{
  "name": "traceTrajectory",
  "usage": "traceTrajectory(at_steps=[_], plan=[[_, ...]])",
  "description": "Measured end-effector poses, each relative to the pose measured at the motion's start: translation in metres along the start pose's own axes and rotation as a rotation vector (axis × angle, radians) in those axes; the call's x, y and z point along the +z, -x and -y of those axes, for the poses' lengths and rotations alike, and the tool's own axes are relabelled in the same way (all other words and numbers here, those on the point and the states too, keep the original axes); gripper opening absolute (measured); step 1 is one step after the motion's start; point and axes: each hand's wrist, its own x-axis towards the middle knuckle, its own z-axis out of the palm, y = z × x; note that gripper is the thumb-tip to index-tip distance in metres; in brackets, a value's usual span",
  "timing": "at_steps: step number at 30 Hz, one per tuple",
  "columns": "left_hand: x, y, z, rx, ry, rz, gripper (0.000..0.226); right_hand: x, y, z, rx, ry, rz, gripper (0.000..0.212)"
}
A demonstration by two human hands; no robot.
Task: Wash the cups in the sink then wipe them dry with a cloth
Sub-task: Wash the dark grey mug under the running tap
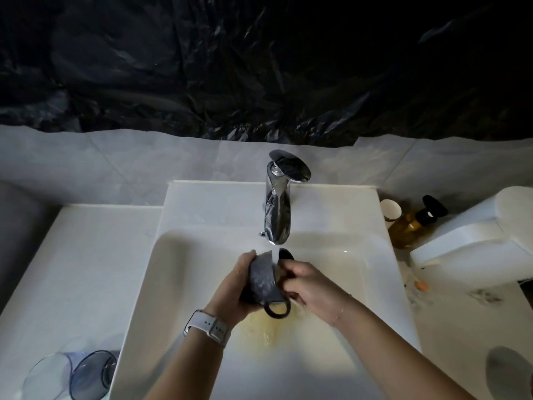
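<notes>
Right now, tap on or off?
On. A stream of water runs from the tap spout onto the dark cup that both hands hold over the sink.

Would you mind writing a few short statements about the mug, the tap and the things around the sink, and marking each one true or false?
1. Water is running from the tap onto the dark mug. True.
2. The left hand holds the mug over the sink. True.
3. The mug stands upright on the counter. False: it is tipped on its side in the hands, handle towards the person.
4. The right hand rests idle on the sink's rim. False: its fingers are at the mug's mouth.
5. A watch is worn on the left wrist. True.
6. The amber pump bottle stands left of the sink. False: it stands on the right.
</notes>
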Motion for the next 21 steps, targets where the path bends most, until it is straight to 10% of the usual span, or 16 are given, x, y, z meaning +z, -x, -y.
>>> traceTrajectory(at_steps=[9, 15, 21], plan=[[0.01, -0.002, 0.01, -0.051, 0.156, -0.058, 0.041, 0.006, 0.008, 0.013, -0.091, -0.175, -0.293, 0.024], [0.009, 0.005, 0.008, -0.046, 0.19, -0.039, 0.039, 0.038, 0.01, -0.017, -0.364, 0.129, -0.481, 0.024], [-0.002, 0.009, 0.008, -0.129, 0.18, -0.073, 0.04, -0.003, 0.024, -0.055, -0.708, 0.475, -0.172, 0.036]])
